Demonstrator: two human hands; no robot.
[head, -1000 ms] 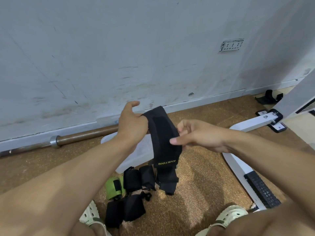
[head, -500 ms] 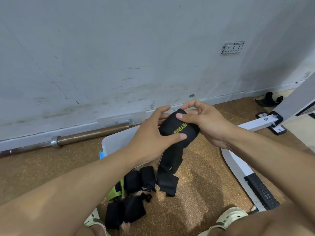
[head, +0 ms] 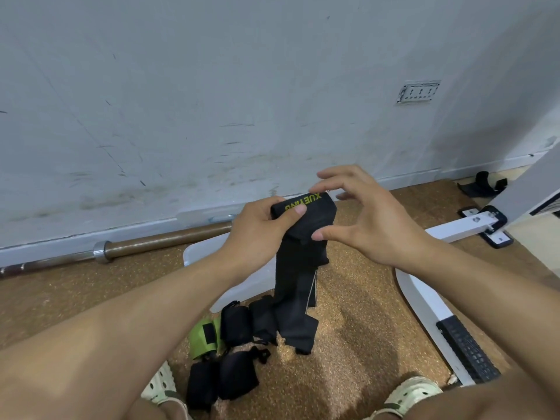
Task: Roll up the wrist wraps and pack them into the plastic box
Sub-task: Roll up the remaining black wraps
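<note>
The left hand [head: 260,225] is gripping the rolled top of a black wrist wrap [head: 298,268], its thumb pressing on the roll just below the yellow lettering, and it is holding the wrap up over the floor in front of the plastic box [head: 200,253]. Half a second ago the right hand [head: 360,216] was also clasping the roll from above; it is now spreading open beside it, fingers arched over the top and thumb near the lower edge, with whether the fingertips are touching the cloth unclear. The roll is showing its lettering upward now, and more of the loose tail is hanging straight down, its end reaching the cork-coloured floor [head: 348,344]. Below, the rolled black wraps [head: 239,325] and a green wrap [head: 204,336] are lying where they were, near the box. A barbell [head: 136,245] is resting along the wall.
</note>
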